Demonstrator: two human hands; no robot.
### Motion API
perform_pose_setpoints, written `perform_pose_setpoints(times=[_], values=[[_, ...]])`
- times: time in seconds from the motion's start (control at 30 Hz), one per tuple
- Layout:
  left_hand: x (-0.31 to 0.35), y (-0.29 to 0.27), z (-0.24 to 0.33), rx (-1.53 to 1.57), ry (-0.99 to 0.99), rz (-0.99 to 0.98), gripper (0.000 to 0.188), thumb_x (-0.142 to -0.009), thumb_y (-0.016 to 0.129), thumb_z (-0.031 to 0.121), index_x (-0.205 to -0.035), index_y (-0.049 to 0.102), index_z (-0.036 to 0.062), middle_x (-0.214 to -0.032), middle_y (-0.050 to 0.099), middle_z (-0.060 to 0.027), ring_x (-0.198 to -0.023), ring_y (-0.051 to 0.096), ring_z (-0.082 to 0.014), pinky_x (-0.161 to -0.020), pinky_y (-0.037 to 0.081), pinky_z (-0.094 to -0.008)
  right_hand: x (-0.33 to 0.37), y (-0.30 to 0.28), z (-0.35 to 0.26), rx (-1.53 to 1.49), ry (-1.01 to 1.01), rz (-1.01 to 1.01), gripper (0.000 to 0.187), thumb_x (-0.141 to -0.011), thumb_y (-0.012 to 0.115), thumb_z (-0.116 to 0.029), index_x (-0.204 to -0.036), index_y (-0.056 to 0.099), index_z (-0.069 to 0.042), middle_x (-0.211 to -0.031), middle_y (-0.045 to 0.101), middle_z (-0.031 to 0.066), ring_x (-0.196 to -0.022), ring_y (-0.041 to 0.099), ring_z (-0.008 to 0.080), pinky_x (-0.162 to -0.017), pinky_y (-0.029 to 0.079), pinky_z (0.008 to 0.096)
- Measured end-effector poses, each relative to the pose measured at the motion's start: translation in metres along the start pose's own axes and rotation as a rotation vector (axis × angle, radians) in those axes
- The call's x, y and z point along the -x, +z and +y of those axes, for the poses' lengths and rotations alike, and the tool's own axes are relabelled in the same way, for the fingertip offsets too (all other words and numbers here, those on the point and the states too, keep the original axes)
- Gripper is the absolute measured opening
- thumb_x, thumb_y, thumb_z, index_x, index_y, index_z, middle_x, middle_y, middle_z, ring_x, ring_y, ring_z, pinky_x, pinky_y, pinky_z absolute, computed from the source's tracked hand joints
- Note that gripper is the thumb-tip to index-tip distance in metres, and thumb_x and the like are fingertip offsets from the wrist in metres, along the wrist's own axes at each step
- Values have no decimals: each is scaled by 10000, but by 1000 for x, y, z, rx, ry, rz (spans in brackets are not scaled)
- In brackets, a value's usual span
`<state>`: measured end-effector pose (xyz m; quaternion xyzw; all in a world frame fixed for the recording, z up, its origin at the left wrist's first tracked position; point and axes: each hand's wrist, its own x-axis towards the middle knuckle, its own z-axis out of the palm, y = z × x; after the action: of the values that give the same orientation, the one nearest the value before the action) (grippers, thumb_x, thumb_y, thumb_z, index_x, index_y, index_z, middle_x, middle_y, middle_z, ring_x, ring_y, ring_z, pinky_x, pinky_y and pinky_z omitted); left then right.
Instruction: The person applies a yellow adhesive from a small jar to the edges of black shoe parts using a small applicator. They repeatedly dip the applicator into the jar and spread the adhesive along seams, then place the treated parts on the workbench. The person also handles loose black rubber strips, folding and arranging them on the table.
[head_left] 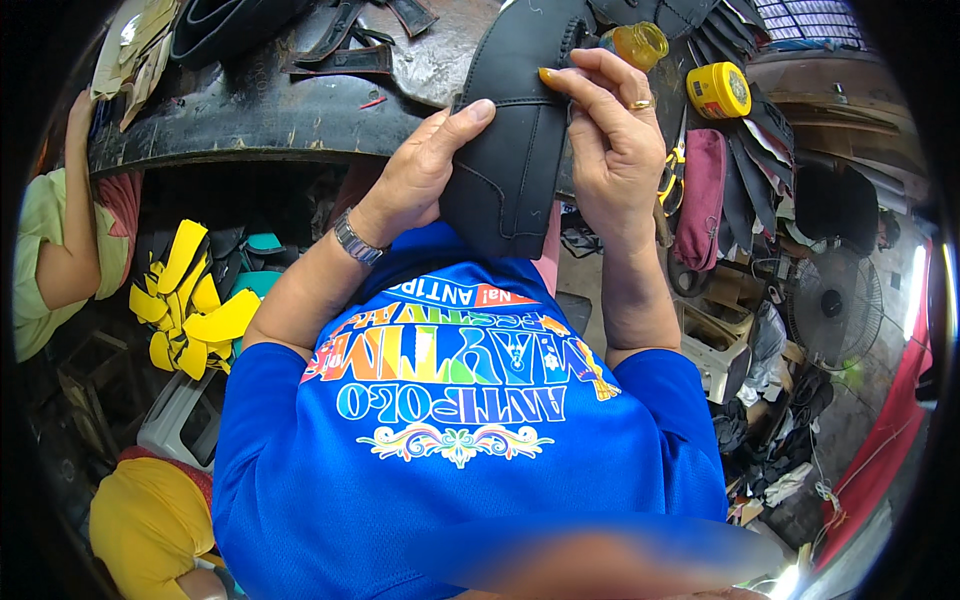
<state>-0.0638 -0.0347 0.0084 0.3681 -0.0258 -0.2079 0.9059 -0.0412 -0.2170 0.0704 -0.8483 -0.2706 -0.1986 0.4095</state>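
Note:
A long black leather-like piece with stitched seams (pixel 505 150) stands between my hands, tilted up from my lap across the table edge. My left hand (pixel 420 165) is closed on its left side, thumb pressed on the face and the other fingers behind it. At the right edge is my right hand (pixel 615 125), with index and middle fingers stretched apart and nothing gripped. A yellow-orange smear coats the index fingertip, which is at the piece's surface. Just beyond that hand lies an open amber jar (pixel 640 45); a yellow tub (pixel 718 90) is to its right.
Scissors with yellow handles (pixel 672 178) lie beside a maroon pouch (pixel 700 195) on the right. Black strips (pixel 345 55) rest on the dark table (pixel 250 130). Yellow cut pieces (pixel 190 300) are piled at left. A fan (pixel 835 305) stands right; another person's arm (pixel 75 160) shows far left.

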Motion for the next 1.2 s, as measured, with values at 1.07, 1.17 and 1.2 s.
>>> perform_pose_setpoints(times=[1.07, 1.17, 1.2], values=[[-1, -1, -3, -17, -3, -20, 453, -1036, 541, 333, -1284, 555, -46, -1164, 680, -162, -1009, 704, -197, -883, 584, -319, 3, 1, -6, 73, 13, 12, 290, -870, 571, 111, -1094, 731, 19, -1192, 629, 141, -1104, 628, 242, -963, 488, 315], [-1, -4, -2, -38, -31, -27, 486, -1034, 542, 336, -1341, 502, -39, -1225, 650, -177, -1068, 688, -211, -916, 578, -341, 4, 0, -5, 67, 21, 3, 293, -865, 568, 115, -1088, 732, 19, -1187, 632, 140, -1093, 633, 244, -961, 490, 316], [-1, -4, -3, -37, -35, -14, 486, -1033, 543, 340, -1335, 508, -39, -1218, 654, -176, -1064, 690, -211, -912, 579, -339, 5, 0, -5, 72, 17, -2, 295, -862, 567, 117, -1085, 733, 19, -1186, 633, 139, -1089, 637, 245, -960, 492, 317]])
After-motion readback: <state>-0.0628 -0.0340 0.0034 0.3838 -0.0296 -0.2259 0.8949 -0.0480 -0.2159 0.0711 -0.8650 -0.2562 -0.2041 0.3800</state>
